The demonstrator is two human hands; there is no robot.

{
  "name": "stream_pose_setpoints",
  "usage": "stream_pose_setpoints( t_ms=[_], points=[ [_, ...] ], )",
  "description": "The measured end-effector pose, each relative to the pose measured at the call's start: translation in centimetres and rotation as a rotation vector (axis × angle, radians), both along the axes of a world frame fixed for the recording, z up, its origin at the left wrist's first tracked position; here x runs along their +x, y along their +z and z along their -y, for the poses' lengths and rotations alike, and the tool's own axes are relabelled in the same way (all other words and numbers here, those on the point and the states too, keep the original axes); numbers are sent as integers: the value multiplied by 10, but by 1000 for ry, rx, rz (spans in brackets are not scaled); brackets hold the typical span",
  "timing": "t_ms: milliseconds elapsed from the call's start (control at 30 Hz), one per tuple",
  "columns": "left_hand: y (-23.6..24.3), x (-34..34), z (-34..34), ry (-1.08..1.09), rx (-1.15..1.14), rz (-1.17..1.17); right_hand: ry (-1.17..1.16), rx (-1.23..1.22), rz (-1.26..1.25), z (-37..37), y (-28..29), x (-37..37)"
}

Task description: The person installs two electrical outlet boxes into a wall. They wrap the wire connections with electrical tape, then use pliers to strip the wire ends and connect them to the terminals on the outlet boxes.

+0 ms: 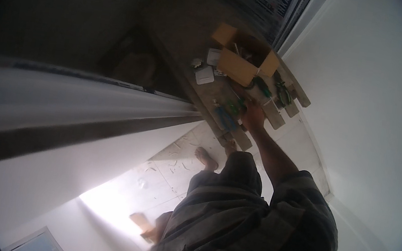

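My right hand point(253, 115) reaches down to a plank surface point(276, 116), among green-handled hand tools. Its fingers are dim and partly lost against the tools, so I cannot tell whether they grip one. Blue-handled pliers point(226, 119) lie just left of it. Beyond the hand are a green-handled tool point(263, 86) and green-and-black pliers point(283, 93). Low on the left, my left hand point(151, 232) hangs beside my body, blurred. A flat tan piece point(138, 221), perhaps cardboard or wood, is held in it.
An open cardboard box point(240, 67) with dark items inside stands on the planks. White square plates point(205, 75) lie to its left. A white wall point(369, 98) rises on the right. My bare foot point(205, 158) is on the tiled floor point(173, 173), near scattered debris.
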State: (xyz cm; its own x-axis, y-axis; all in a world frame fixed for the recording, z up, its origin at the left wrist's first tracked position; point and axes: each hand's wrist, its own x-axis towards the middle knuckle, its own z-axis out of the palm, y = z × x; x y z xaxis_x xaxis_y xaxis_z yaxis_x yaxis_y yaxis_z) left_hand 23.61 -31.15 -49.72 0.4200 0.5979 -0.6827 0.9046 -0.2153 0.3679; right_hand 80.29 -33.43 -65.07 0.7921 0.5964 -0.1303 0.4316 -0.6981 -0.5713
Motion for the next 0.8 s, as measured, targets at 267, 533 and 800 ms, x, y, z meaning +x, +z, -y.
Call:
stream_pose_setpoints(
  t_ms=[267, 533, 800],
  points=[
    [-9, -17, 31, -63, 205, 160, 262, 143, 232, -5, -58, -68],
    [0, 16, 26, 748, -27, 180, 302, -340, -65, -15, -16, -71],
    [-30, 7, 22, 698, -112, 139, 246, -348, -33, -28, -18, -51]
  ],
)
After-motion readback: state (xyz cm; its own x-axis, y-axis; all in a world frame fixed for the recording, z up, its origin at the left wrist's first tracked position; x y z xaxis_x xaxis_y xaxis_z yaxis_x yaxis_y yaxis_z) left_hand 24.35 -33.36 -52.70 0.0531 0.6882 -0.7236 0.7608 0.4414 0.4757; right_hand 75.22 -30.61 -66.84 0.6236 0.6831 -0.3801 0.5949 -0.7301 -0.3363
